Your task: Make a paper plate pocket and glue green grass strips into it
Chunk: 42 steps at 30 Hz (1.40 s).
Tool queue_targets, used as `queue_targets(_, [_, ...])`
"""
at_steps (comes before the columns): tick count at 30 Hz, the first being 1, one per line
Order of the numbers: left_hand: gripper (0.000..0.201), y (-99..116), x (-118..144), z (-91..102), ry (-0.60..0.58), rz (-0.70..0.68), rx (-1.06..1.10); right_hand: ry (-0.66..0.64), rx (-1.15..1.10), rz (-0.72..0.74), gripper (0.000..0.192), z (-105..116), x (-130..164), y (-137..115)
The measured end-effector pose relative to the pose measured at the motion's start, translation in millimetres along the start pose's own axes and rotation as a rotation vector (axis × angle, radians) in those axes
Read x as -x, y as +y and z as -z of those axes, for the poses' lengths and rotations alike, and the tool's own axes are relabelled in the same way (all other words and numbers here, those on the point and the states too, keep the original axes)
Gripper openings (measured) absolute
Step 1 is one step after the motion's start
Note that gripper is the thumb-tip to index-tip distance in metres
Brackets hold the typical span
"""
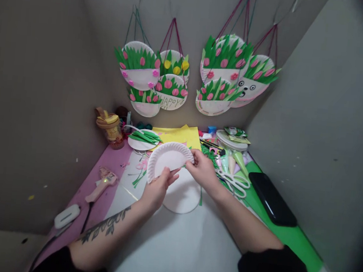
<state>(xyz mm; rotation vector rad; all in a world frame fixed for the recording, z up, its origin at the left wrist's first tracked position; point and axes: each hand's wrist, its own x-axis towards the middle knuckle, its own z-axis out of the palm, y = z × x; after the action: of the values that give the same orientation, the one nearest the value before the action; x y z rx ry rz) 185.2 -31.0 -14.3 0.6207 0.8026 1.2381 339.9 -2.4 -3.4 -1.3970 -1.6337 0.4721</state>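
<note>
Half plate (166, 160), lower edge pinched by the left hand (159, 187), right corner by the right hand (203, 169), covers a white disc's (182, 198) far edge. Tabletop (183, 247) stretches nearer than the disc; glue gun (103, 185) left, scissors (238, 183) right, yellow paper (189, 137) beyond.

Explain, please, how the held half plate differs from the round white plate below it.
The half plate is held by the left hand and right hand; the round plate lies on the table. The half plate's rim is fluted; the round plate's edge looks smooth. Both are white.
</note>
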Motion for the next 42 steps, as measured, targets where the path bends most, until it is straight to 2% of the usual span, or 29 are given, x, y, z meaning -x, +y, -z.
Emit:
queue_targets(2, [0.021, 1.3, -3.7, 0.3, 0.031, 0.021, 0.025, -0.029, -0.028, -0.01, 0.03, -0.3, -1.8, 1.4])
queue_targets(6, [0.018, 0.2, -7.8, 2.3, 0.037, 0.028, 0.035, 0.015, 0.1, -0.019, 0.031, -4.5, -0.7, 3.9])
queue_targets(8, [0.019, -1.5, -9.7, 4.7, 0.039, 0.041, 0.018, -0.004, 0.121, -0.018, 0.036, -6.2, 0.2, 6.9])
queue_targets(11, [0.022, -0.3, -14.7, 10.2, 0.084, 0.025, -0.066, -0.154, 0.001, 0.017, 0.053, -2.7, -2.9, 14.6])
queue_targets(14, [0.016, 6.8, -18.6, 14.3, 0.082, 0.013, -0.256, -0.312, -0.239, -0.004, 0.066, 6.5, -10.1, 23.3])
queue_targets(16, [0.007, 12.1, -17.8, 14.1, 0.012, 0.042, -0.37, -0.364, -0.39, -0.114, 0.062, 11.4, -13.9, 27.6])
queue_targets(18, [0.005, 15.6, -14.1, 12.2, -0.093, 0.084, -0.466, -0.433, -0.443, -0.214, 0.054, 12.4, -14.9, 30.3])
queue_targets(21, [0.006, 18.4, -3.9, 13.8, -0.227, 0.124, -0.581, -0.542, -0.433, -0.211, 0.045, 7.5, -12.2, 32.2])
queue_targets(24, [0.02, 27.4, 11.9, 34.7, -0.288, 0.071, -0.731, -0.569, -0.378, -0.168, 0.037, 1.2, -8.8, 34.2])
queue_targets(25, [0.025, 33.6, 18.4, 47.3, -0.243, -0.005, -0.877, -0.565, -0.33, -0.156, 0.034, -0.5, -8.0, 35.5])
queue_targets(26, [0.027, 41.4, 25.2, 62.2, -0.135, -0.108, -1.083, -0.565, -0.275, -0.139, 0.032, -2.1, -7.4, 37.1])
queue_targets(28, [0.024, 60.5, 38.2, 95.5, 0.229, -0.264, -1.564, -0.584, -0.17, -0.109, 0.029, -6.0, -6.1, 41.2])
queue_targets(30, [0.03, 79.2, 47.9, 126.8, 0.473, -0.191, -1.982, -0.642, -0.093, -0.084, 0.031, -11.3, -5.0, 45.6])
queue_targets(31, [0.034, 86.5, 50.9, 139.3, 0.53, -0.123, -2.126, -0.663, -0.064, -0.071, 0.033, -14.3, -4.8, 47.6])
queue_targets(33, [0.039, 95.6, 53.3, 156.2, 0.52, 0.017, -2.296, -0.633, -0.026, -0.04, 0.039, -19.3, -5.7, 50.1])
queue_targets(35, [0.042, 98.0, 51.6, 162.8, 0.481, 0.062, -2.36, -0.531, -0.033, -0.004, 0.041, -20.7, -8.1, 50.4])
queue_targets(40, [0.047, 101.7, 46.2, 159.4, 0.435, 0.025, -2.355, -0.284, -0.129, -0.026, 0.035, -6.0, -12.5, 44.4])
queue_targets(42, [0.046, 106.3, 50.8, 154.2, 0.452, -0.014, -2.275, -0.305, -0.124, -0.023, 0.025, 0.7, -9.9, 41.5])
